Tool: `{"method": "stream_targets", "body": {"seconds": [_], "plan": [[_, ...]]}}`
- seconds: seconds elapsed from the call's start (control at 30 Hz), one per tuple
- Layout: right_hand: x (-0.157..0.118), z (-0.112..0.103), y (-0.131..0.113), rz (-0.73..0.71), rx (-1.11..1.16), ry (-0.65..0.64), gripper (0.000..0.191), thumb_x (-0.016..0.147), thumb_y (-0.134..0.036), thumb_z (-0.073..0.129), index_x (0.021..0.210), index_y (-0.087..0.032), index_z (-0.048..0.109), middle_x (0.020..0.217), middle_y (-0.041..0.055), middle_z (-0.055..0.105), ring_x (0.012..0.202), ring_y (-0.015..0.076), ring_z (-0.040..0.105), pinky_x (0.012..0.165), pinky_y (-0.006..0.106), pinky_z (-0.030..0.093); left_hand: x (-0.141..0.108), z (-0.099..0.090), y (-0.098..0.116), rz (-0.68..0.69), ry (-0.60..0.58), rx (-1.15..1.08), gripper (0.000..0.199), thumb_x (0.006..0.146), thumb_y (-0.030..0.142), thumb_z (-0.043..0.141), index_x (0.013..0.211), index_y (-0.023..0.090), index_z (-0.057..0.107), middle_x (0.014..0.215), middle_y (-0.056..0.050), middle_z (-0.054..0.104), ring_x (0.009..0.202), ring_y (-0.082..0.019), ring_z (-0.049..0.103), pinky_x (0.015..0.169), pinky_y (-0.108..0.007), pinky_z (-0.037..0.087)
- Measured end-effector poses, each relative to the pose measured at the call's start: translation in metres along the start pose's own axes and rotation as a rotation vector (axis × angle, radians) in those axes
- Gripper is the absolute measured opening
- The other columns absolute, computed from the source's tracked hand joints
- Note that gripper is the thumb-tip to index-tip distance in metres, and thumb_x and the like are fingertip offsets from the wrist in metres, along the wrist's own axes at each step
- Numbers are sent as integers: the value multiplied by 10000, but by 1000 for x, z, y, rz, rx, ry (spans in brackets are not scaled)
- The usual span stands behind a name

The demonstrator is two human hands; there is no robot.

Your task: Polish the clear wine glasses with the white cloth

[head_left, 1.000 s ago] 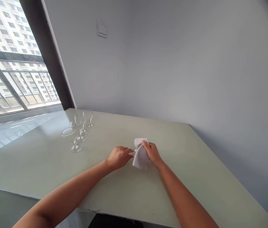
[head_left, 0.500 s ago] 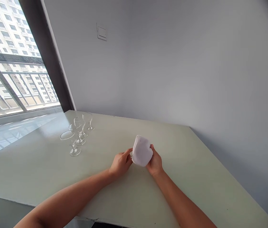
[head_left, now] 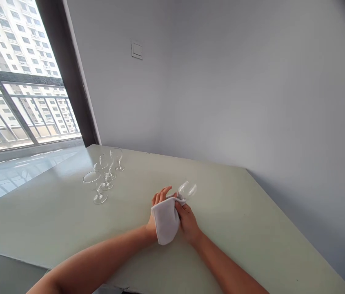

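Observation:
A pale cloth [head_left: 166, 222] hangs between my two hands, draped over the palm side of my left hand [head_left: 157, 210]. My right hand [head_left: 188, 222] pinches the cloth near the lower end of a clear glass [head_left: 187, 190]. The bowl of that glass points up and to the right, tilted, and its stem and foot are hidden by cloth and fingers. Behind the cloth, the fingers of my left hand are partly raised; what they grip is mostly covered.
Several clear stemmed glasses, the nearest one [head_left: 99, 198] among them, stand upright at the left of the pale tabletop [head_left: 236, 228]. Walls rise behind and to the right, with a light switch [head_left: 136, 49]. A window is at the left.
The cloth has moved down and left and now hangs over my left hand. The glass bowl has come into view above my right hand, which has closed near its base.

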State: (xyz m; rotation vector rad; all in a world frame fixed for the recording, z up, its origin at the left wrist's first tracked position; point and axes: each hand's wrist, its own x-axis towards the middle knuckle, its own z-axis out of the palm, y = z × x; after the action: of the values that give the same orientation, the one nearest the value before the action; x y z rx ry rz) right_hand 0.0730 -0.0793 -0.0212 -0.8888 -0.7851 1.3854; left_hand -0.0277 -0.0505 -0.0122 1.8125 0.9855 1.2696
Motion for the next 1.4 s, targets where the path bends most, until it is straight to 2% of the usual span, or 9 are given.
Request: {"method": "stream_targets", "body": {"seconds": [0.17, 0.33, 0.5, 0.7, 0.83, 1.13, 1.27, 1.33, 1.4], "plan": [[-2, -13, -15, 136, 129, -61, 275, 694, -407, 649, 838, -173, 626, 685, -5, 602, 641, 124, 527, 621, 239, 385, 15, -25, 5, -362, -491, -638, 437, 741, 373, 565, 1140, 199, 530, 1173, -86, 544, 1045, -255, 512, 874, -378, 393], [-8, -18, -11, 366, 169, -273, 265, 687, -397, 655, 714, -140, 597, 616, -2, 566, 552, 107, 512, 550, 236, 368, 21, -31, 0, -518, -559, -932, 698, 660, 271, 688, 1267, 249, 344, 1152, -117, 543, 934, -212, 575, 814, -359, 412], [-5, -16, -20, 256, -245, -322, 208, 714, -316, 613, 838, -153, 579, 717, 2, 579, 641, 120, 521, 602, 242, 380, 19, -27, 0, -472, -333, -734, 620, 587, 247, 743, 1118, 213, 424, 909, -55, 599, 825, -166, 580, 759, -310, 420], [-9, -8, -21, -315, -1189, -3, 173, 726, -207, 481, 877, -178, 561, 786, 32, 568, 720, 170, 495, 619, 272, 366, 16, -25, 14, -420, -167, -743, 575, 614, 258, 717, 1076, 238, 376, 869, -6, 577, 643, -76, 544, 619, -216, 415], [-10, -2, -14, -403, -1138, 52, 215, 752, -185, 420, 933, -194, 534, 860, 37, 572, 730, 158, 508, 606, 253, 382, 14, -24, 19, -364, -172, -842, 556, 660, 233, 675, 1086, 269, 319, 869, 16, 551, 554, -38, 508, 594, -201, 413], [-7, -6, -7, -149, -705, 154, 259, 803, -415, 436, 863, -180, 526, 751, 9, 580, 643, 145, 488, 530, 236, 352, 9, -22, 18, -22, -111, -678, 513, 685, 214, 658, 1056, 262, 307, 858, 8, 533, 767, -96, 515, 719, -237, 402], [-5, -20, -11, -107, -950, 27, 293, 765, -479, 486, 773, -194, 553, 671, 9, 553, 590, 149, 464, 529, 253, 319, 24, -37, 16, -82, 50, -593, 521, 681, 299, 660, 1065, 271, 310, 880, -5, 539, 781, -118, 531, 706, -255, 404], [-3, -25, -23, -194, -1187, 4, 311, 711, -516, 550, 744, -208, 579, 747, 36, 565, 658, 176, 486, 566, 268, 319, 32, -45, 16, -136, 129, -534, 535, 655, 342, 676, 1065, 266, 340, 903, -20, 538, 800, -136, 538, 696, -262, 405], [-1, -25, -41, -371, -1364, 111, 319, 714, -530, 549, 781, -223, 604, 862, 68, 559, 760, 208, 492, 615, 287, 324, 35, -49, 17, -163, 155, -488, 541, 636, 363, 687, 1062, 261, 368, 918, -32, 538, 817, -149, 537, 697, -269, 407]]}}
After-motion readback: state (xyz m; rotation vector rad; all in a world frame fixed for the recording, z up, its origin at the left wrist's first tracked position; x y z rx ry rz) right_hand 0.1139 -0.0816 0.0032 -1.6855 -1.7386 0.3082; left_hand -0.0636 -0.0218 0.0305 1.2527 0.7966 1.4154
